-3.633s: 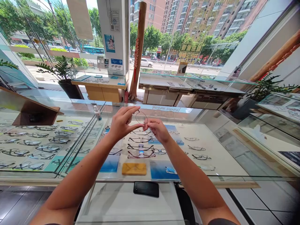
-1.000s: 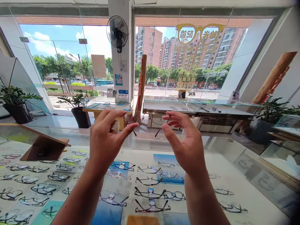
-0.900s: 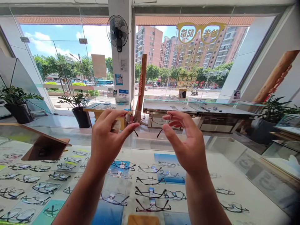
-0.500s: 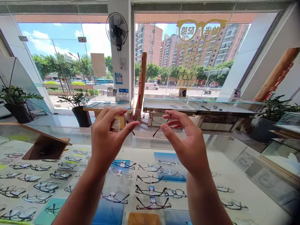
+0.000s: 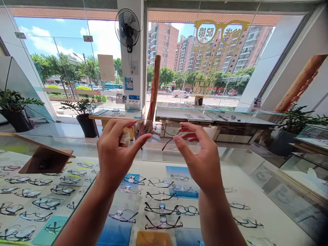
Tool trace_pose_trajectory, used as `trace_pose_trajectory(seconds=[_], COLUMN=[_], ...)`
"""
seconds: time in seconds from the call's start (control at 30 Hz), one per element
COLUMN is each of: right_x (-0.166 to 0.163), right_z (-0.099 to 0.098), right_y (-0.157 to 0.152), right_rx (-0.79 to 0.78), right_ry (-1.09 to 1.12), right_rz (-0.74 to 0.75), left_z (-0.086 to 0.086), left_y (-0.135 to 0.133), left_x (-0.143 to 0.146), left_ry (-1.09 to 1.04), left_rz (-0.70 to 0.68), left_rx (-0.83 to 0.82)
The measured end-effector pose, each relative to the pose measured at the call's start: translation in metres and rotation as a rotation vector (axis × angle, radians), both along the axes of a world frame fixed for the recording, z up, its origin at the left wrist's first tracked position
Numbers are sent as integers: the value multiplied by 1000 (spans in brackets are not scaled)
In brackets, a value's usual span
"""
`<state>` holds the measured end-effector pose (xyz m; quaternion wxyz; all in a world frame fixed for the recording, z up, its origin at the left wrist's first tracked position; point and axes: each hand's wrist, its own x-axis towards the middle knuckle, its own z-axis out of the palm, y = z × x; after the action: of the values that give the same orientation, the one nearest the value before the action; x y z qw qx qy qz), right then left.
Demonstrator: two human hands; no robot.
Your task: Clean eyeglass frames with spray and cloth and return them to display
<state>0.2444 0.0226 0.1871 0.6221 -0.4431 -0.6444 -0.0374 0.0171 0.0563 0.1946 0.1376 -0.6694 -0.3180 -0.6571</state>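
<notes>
Head view: I see the left hand and right hand apart, each pinching one end of a pair of glasses mid-picture. I'd say the lifting is done and the legs look open; the glasses aren't put down yet. Below is a big glass counter with more frames. A fan hangs top left of middle, a gold sign upper right.

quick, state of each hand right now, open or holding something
Left hand: holding the glasses by their left side.
Right hand: holding the same glasses by their right side.
</notes>
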Motion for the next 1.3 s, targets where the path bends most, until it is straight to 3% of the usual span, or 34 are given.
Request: trace_pose_trajectory(seconds=[0.53, 0.73, 1.3], right_x=[-7, -9, -12], right_z=[1, 1, 1], right_y=[-4, -4, -7], right_rx=[111, 108, 83], right_ry=[4, 35, 65], right_rz=[-41, -33, -32], left_z=[-4, -2, 0], left_y=[-2, -1, -1], left_x=[2, 1, 3], left_ry=[-68, -107, -141], left_rz=[35, -68, -73], left_rx=[-150, -208, -224])
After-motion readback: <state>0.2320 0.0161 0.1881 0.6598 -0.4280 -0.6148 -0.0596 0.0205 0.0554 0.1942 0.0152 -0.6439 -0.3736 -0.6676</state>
